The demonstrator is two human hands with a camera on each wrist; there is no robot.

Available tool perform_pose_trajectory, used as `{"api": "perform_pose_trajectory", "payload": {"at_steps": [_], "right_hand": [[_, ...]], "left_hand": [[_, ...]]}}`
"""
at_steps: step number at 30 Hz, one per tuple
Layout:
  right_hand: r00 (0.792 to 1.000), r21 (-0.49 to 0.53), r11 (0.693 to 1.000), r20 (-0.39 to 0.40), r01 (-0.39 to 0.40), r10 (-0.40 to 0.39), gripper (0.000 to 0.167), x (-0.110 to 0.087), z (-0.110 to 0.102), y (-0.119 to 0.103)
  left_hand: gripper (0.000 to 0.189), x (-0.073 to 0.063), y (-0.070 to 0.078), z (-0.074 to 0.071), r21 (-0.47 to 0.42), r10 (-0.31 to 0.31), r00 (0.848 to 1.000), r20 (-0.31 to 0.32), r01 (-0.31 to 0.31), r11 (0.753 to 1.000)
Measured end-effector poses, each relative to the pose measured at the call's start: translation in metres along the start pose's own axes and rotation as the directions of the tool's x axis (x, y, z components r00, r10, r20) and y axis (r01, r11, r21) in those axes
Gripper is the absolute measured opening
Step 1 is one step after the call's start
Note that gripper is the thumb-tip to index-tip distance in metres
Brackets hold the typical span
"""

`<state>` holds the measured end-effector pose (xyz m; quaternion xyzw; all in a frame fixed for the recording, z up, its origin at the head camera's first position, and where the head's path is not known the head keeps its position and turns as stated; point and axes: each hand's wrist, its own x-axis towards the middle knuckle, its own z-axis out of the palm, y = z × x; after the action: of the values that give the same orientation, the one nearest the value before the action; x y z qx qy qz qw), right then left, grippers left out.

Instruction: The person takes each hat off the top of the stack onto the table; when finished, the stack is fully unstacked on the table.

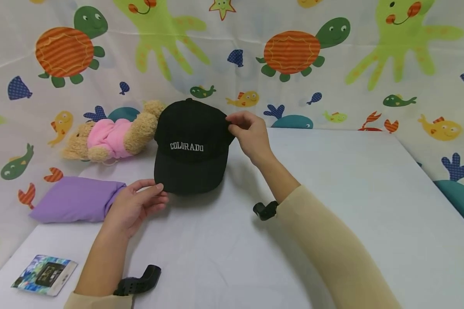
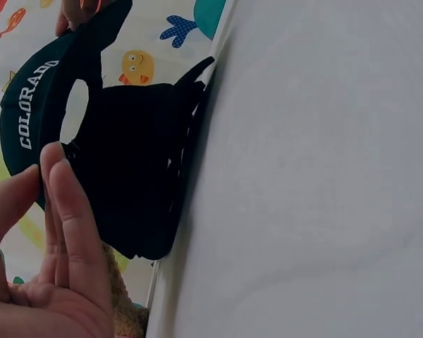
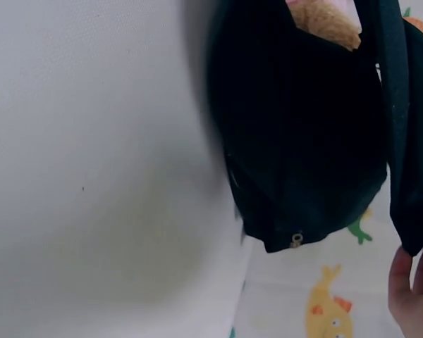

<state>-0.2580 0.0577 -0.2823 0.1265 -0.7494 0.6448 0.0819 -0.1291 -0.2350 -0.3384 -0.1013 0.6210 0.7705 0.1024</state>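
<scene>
A black baseball cap [image 1: 189, 128] with white COLORADO lettering faces me, crown up and brim down, over the back part of the white table. My right hand [image 1: 252, 134] pinches its edge at the right side of the crown between thumb and fingers. At the brim's lower left corner my left hand [image 1: 139, 204] pinches the edge, its other fingers stretched out. Seen from low down in the left wrist view, dark fabric [image 2: 134, 155] spreads between the lettered front and the tabletop. The right wrist view shows the cap's dark side [image 3: 296, 141], with a small metal ring near its lower edge.
A teddy bear [image 1: 112, 137] in pink lies behind the cap's left side. Nearer on the left is a folded purple cloth [image 1: 77, 199], and a flat printed packet [image 1: 45, 274] lies at the front left. A patterned sheet [image 1: 216, 56] hangs behind the white table [image 1: 352, 193].
</scene>
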Motion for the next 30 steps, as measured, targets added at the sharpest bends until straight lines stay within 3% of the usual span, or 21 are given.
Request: {"api": "perform_pose_trajectory", "payload": {"at_steps": [16,25,30], "right_hand": [[1.0,-0.007,1.0,-0.028,0.005,-0.005,0.019,0.003,-0.011,-0.01],[0.997,-0.032,0.998,-0.038,0.059,-0.06,0.019,0.003,-0.025,-0.017],[0.995,-0.027,0.997,-0.06,0.075,-0.077,0.019,0.004,-0.035,-0.021]], "left_hand": [[0.018,-0.002,0.007,0.015,-0.037,0.025,1.0,-0.007,-0.025,0.999],[0.027,0.001,0.011,0.026,0.003,0.008,1.0,-0.008,-0.008,1.0],[0.034,0.006,0.017,0.037,0.05,0.028,1.0,0.012,-0.028,0.998]]}}
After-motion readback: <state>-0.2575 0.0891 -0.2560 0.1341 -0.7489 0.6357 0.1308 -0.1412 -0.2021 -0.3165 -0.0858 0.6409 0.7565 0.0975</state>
